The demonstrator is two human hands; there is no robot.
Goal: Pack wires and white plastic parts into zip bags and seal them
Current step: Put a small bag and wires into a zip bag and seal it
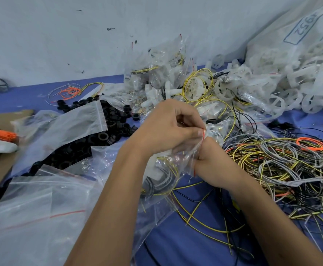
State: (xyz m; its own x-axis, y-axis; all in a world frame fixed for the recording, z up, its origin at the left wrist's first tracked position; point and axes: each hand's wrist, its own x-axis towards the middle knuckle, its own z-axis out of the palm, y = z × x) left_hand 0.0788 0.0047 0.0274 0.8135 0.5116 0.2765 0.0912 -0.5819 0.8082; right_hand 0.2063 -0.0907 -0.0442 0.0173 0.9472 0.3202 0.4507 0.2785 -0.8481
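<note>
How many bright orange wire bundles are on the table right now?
3: an orange tied bundle at the far left edge, orange loose strands near the wall, and an orange loop atop the right-hand wire tangle. Others may be buried.

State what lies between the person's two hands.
In the head view, the red-striped top of a clear zip bag holding wires, pinched by the left hand and right hand.

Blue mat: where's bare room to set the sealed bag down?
Bare blue mat lies between the forearms, crossed by a few stray wires. Another patch lies far left by the wall. The wire tangle and black rings crowd the rest.
</note>
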